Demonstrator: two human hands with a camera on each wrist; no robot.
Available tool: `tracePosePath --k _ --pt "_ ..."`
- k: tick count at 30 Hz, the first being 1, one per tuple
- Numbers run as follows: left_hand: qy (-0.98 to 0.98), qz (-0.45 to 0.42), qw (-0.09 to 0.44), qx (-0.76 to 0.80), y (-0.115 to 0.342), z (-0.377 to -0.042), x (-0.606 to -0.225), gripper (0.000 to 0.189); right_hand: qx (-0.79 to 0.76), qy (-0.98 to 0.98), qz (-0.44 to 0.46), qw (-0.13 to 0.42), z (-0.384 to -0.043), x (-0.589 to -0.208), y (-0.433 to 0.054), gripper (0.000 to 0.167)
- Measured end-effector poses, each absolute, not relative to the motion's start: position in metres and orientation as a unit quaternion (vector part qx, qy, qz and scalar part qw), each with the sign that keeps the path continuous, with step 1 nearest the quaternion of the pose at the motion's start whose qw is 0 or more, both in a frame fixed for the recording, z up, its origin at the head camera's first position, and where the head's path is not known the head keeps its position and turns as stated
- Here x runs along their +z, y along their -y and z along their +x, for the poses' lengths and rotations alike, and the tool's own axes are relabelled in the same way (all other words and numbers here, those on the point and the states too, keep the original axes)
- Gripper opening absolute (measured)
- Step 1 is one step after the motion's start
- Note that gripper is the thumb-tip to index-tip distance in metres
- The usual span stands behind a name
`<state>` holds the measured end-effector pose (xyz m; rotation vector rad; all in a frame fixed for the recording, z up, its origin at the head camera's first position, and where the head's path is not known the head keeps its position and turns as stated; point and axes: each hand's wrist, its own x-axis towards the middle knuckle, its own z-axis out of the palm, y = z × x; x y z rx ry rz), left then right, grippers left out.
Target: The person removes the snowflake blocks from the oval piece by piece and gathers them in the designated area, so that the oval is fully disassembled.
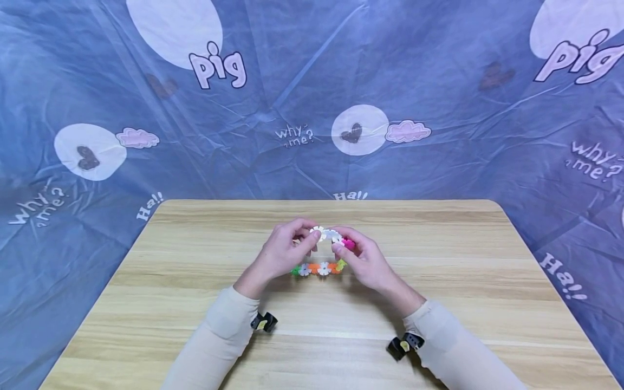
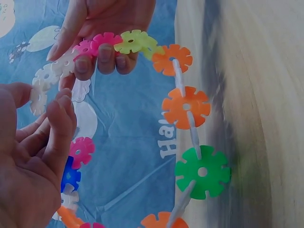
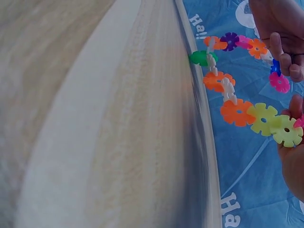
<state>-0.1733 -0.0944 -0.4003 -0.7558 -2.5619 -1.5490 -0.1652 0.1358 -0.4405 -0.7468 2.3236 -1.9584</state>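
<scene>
A looped chain of flower-shaped plastic snowflake discs (image 1: pixel 324 268) hangs between my two hands over the table. My left hand (image 1: pixel 280 252) pinches a white disc (image 2: pixel 38 100) between thumb and fingers. My right hand (image 1: pixel 368 262) holds the same white run of the chain beside pink discs (image 2: pixel 105 42), its fingertips under them. Yellow discs (image 3: pixel 262 118), orange discs (image 2: pixel 185 107) and a green disc (image 2: pixel 203 172) follow down the loop, with white discs set edge-on between some. Close by the left hand dangle a pink disc (image 2: pixel 82 152) and a blue disc (image 2: pixel 71 175).
A light wood-grain table (image 1: pixel 322 336) lies beneath the hands. Behind its far edge hangs a blue printed cloth (image 1: pixel 283 97). Black wrist devices (image 1: pixel 264 322) are strapped over the pale sleeves (image 1: pixel 219 330).
</scene>
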Motion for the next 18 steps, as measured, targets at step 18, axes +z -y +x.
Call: tracePosePath --k 18 --pt "0.787 -0.179 -0.108 -0.580 0.0907 -0.1753 -0.3985 0.028 -0.617 -0.744 -0.257 0.005 -0.1657 -0.4453 -0.1370 0.038"
